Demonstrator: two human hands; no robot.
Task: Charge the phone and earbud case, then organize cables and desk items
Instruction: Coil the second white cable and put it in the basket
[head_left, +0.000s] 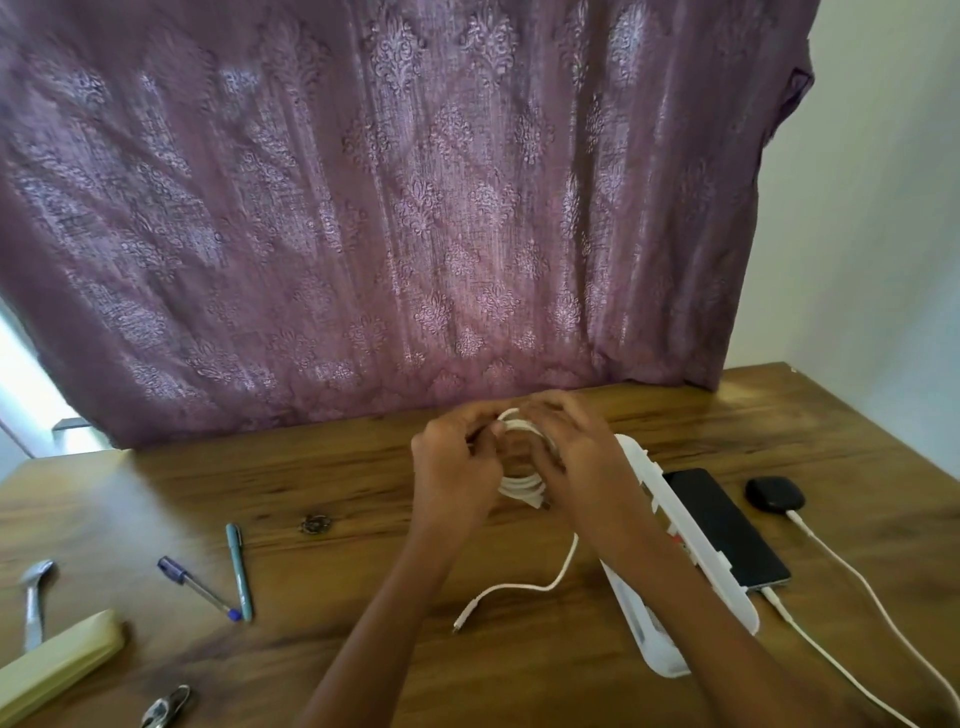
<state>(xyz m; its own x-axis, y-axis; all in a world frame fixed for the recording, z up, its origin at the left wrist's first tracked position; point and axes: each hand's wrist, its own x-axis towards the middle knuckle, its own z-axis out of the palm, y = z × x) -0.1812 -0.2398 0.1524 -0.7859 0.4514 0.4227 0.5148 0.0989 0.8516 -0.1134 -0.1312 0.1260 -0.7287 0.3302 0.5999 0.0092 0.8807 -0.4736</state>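
White cable coil (521, 486) clasped in left grip (457, 467) and right grip (576, 457), mid-desk (363, 493), open wood leftward

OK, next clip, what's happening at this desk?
A person is coiling a white cable with both hands, left hand and right hand closed on the loops, its free end trailing on the wooden desk. The phone and earbud case each have a cable plugged in beside the power strip. Two pens lie loose on the left.
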